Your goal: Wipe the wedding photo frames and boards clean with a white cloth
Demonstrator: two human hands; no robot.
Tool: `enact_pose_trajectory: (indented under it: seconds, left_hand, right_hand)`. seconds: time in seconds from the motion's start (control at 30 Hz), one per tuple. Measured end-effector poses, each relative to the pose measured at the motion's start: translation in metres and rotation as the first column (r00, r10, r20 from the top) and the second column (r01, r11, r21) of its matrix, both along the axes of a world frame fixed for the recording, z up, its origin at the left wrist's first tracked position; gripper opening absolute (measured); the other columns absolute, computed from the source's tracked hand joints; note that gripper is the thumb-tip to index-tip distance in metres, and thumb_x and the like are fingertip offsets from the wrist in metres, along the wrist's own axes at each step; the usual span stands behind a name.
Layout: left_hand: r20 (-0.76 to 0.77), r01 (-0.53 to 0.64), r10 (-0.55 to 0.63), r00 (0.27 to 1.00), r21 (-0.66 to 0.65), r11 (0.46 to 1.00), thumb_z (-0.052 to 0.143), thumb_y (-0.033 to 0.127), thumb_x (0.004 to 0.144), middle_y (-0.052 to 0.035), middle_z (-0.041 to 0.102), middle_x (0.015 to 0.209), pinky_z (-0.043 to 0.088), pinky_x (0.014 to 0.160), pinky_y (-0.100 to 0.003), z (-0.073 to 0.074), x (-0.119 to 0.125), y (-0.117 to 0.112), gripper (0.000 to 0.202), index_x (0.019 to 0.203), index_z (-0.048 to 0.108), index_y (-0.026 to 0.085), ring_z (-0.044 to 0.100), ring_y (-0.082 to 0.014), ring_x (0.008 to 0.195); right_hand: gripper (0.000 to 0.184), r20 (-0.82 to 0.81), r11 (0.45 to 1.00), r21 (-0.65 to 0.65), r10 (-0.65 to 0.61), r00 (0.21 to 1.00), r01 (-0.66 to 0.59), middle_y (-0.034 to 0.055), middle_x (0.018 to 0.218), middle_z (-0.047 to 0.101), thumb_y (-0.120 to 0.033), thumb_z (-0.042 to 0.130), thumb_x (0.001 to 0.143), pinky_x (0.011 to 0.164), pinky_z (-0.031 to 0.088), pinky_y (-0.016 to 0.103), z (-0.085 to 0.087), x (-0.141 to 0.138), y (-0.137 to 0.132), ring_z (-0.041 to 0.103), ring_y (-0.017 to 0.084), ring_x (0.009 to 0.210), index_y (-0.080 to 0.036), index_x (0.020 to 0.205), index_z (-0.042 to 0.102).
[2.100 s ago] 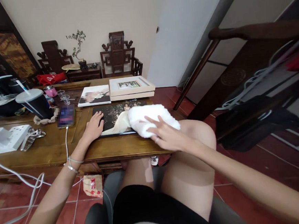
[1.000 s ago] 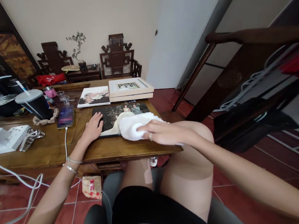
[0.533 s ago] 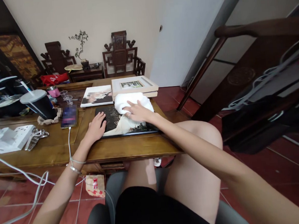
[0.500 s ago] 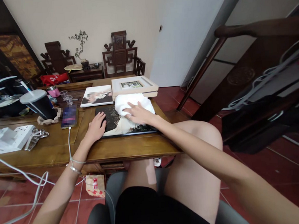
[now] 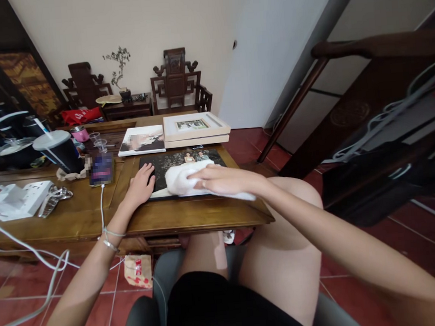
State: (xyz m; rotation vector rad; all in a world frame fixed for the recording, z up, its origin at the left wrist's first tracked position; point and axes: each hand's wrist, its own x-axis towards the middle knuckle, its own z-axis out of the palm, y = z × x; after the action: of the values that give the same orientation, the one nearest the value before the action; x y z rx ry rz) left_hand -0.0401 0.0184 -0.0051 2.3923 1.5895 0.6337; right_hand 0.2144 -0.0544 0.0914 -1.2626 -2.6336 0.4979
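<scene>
A dark photo panel [image 5: 172, 162] with a wedding picture lies flat near the front edge of the wooden table [image 5: 74, 214]. My left hand [image 5: 141, 184] rests flat on the panel's left end, fingers spread. My right hand [image 5: 222, 179] presses a white cloth [image 5: 183, 180] onto the panel's near half, fingers stretched over the cloth. The cloth hides the lower part of the picture.
Behind the panel lie a white canvas print [image 5: 142, 140] and a pale wooden picture frame [image 5: 195, 127]. A phone [image 5: 101, 169] on a cable, a lidded dark cup [image 5: 59, 151], a power strip [image 5: 19, 198] and small cups sit to the left. A dark handrail [image 5: 362, 48] runs along the right.
My right hand has drawn the cloth from the panel's far edge back toward me over the near half. My left hand has stayed on the panel's left end.
</scene>
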Motion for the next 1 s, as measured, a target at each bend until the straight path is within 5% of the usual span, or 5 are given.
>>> enact_pose_trajectory:
  seconds: [0.2,0.33,0.6,0.8,1.0]
  left_hand:
    - [0.009,0.003,-0.002,1.0,-0.006,1.0,0.036,0.029,0.094,-0.0113,0.04,0.152,0.029,0.114,-0.054,0.0,-0.001,0.001,0.047,0.137,0.048,0.017,0.029,-0.0228,0.145]
    - [0.01,0.003,-0.003,1.0,-0.016,1.0,0.035,0.03,0.094,-0.0103,0.039,0.152,0.028,0.115,-0.054,0.001,-0.001,0.001,0.047,0.137,0.048,0.018,0.029,-0.0222,0.145]
    - [0.014,0.001,-0.001,1.0,-0.001,1.0,0.035,0.03,0.094,-0.0115,0.04,0.152,0.028,0.115,-0.053,-0.003,-0.002,0.003,0.048,0.138,0.048,0.017,0.029,-0.0219,0.144]
    - [0.005,0.005,-0.005,1.0,0.011,1.0,0.035,0.03,0.094,-0.0118,0.04,0.151,0.029,0.115,-0.052,-0.002,-0.001,0.002,0.048,0.138,0.048,0.016,0.029,-0.023,0.144]
    - [-0.001,0.004,-0.004,1.0,0.008,1.0,0.035,0.029,0.094,-0.0129,0.04,0.151,0.027,0.116,-0.05,0.001,0.001,0.0,0.048,0.138,0.047,0.014,0.029,-0.0228,0.144]
  right_hand:
    - [0.04,0.025,0.99,0.079,-0.12,0.992,0.118,0.0129,0.128,0.063,-0.021,0.036,0.09,0.094,0.038,0.038,-0.017,-0.018,0.086,0.055,0.03,0.111,-0.014,0.115,0.066]
    - [0.045,0.049,0.979,0.139,-0.16,0.986,0.151,0.0153,0.126,0.064,-0.02,0.033,0.091,0.095,0.038,0.041,-0.03,-0.03,0.106,0.057,0.032,0.111,-0.013,0.126,0.06]
    - [0.041,0.088,0.97,0.24,-0.072,0.993,0.049,0.0192,0.136,0.052,-0.019,0.038,0.09,0.106,0.022,0.061,-0.061,-0.037,0.036,0.039,0.035,0.132,-0.013,0.124,0.06]
    - [0.034,0.059,0.981,0.173,0.075,0.995,-0.084,0.0177,0.113,0.064,-0.016,0.04,0.087,0.097,0.036,0.05,-0.04,-0.026,-0.039,0.054,0.031,0.114,-0.013,0.11,0.065]
    - [0.037,0.03,0.997,0.081,-0.012,0.999,0.01,0.014,0.102,0.071,-0.018,0.036,0.091,0.085,0.041,0.035,-0.009,-0.031,-0.003,0.061,0.027,0.096,-0.011,0.11,0.067]
